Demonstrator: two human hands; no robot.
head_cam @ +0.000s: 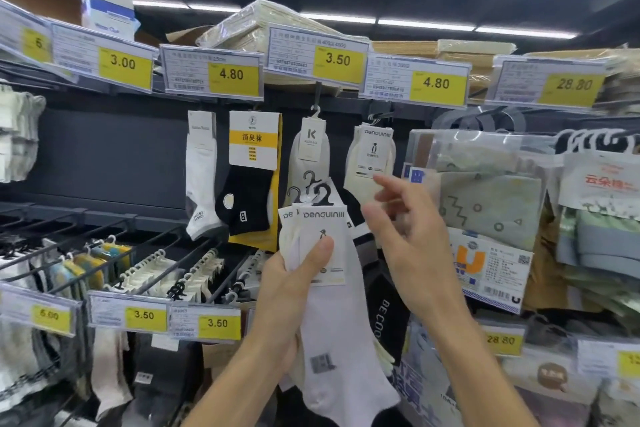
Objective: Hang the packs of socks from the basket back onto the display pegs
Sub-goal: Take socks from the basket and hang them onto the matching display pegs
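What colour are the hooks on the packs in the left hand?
Black hooks on the sock packs, clearest in the head view.

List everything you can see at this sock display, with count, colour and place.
held sock packs: at least two, white, black hooks, centre
hanging sock packs: four, white, black-yellow, white, cream, upper pegs
lower sock rows: many, white, cream, black, lower left
bagged packs: several, clear, grey and green inside, right
price tags: six above, more below, yellow
flat packages: several, beige, top shelf
left hand: one, grips held sock packs
right hand: one, open, near cream pack
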